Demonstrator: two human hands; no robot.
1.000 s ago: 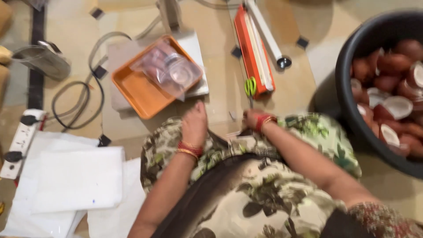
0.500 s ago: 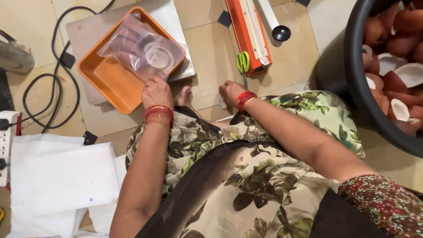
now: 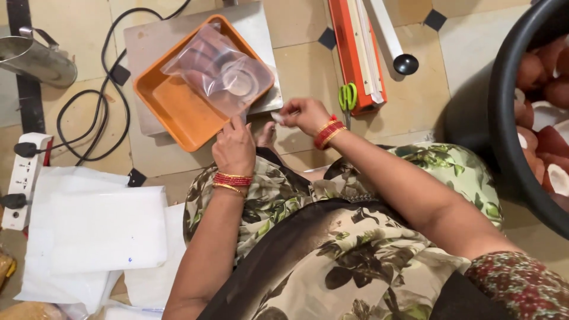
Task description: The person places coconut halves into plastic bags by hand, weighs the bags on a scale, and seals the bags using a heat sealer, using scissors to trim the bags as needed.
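Bag (image 3: 222, 71), clear plastic, lies in orange tray (image 3: 172, 106) just beyond left hand (image 3: 234, 151), whose fingers pinch its near corner; right hand (image 3: 305, 114), right of it, fingers closed on small white piece (image 3: 277, 118).

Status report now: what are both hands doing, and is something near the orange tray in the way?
Left hand at orange tray edge, touching clear plastic bag. Right hand pinches small white piece. Green scissors close by, not blocking.
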